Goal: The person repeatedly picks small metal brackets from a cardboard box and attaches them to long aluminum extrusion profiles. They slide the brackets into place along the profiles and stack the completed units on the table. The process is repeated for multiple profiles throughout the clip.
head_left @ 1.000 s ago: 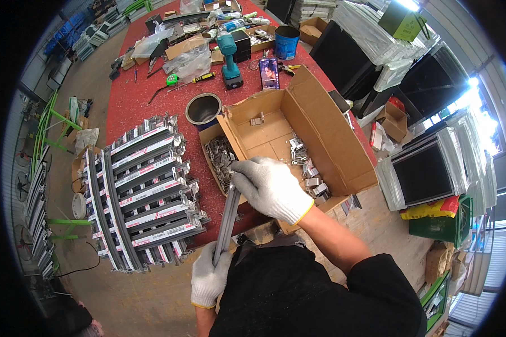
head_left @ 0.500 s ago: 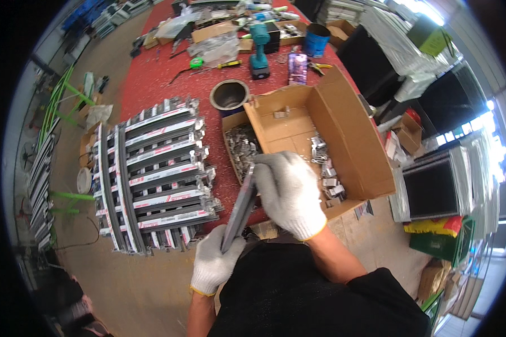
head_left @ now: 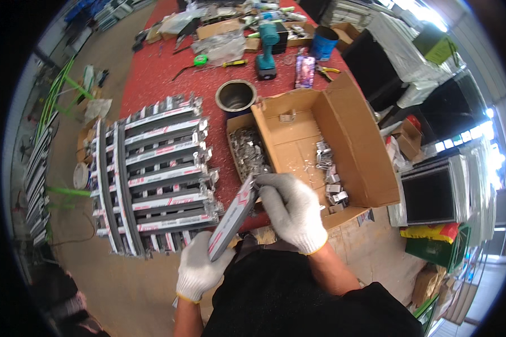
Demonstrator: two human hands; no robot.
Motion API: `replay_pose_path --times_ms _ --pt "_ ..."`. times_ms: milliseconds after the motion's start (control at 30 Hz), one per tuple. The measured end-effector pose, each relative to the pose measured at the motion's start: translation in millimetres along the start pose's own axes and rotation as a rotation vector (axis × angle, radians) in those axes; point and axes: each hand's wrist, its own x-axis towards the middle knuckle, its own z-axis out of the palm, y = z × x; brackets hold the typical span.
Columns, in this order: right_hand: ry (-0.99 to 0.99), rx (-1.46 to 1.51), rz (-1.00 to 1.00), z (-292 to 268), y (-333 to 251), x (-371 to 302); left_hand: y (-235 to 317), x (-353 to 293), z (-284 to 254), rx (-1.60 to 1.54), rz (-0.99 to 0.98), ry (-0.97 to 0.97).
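A grey metal bar [head_left: 230,222] with a white and red printed strip slants up and away in front of me. My left hand [head_left: 204,267], in a white knit glove, is closed round its near end. My right hand [head_left: 292,212], also gloved, pinches at the far end, where a small metal fitting [head_left: 253,179] shows; the fingers partly hide it. Just beyond lies a small open carton [head_left: 230,147] heaped with metal fittings. To its right, a larger cardboard box [head_left: 357,151] holds more small metal pieces along its right side.
Crisscrossed layers of similar bars [head_left: 163,174] are stacked on the red table [head_left: 152,76] at left. Farther back are a metal pot [head_left: 236,96], a teal cordless drill [head_left: 267,53], a phone [head_left: 305,72], pliers [head_left: 327,71], a blue can [head_left: 324,44] and a green tape measure [head_left: 200,59].
The bar has turned so its printed strip faces up, and its near end has shifted left with my left hand. My right hand has moved slightly nearer to me, staying at the far end.
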Motion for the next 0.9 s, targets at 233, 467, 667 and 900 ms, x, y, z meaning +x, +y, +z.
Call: replay_pose_path --times_ms 233,467,667,900 --pt "0.092 -0.004 -0.378 7 -49 11 -21 -14 -12 -0.187 0.0 -0.087" --pt "0.262 0.019 -0.497 23 -97 32 -12 -13 -55 -0.307 0.015 -0.129" --pt "0.19 0.076 -0.499 45 -92 37 -23 -5 -60 -0.369 0.002 -0.105" --pt "-0.126 0.265 -0.284 69 -75 9 -50 -14 -85 -0.333 -0.076 0.054"
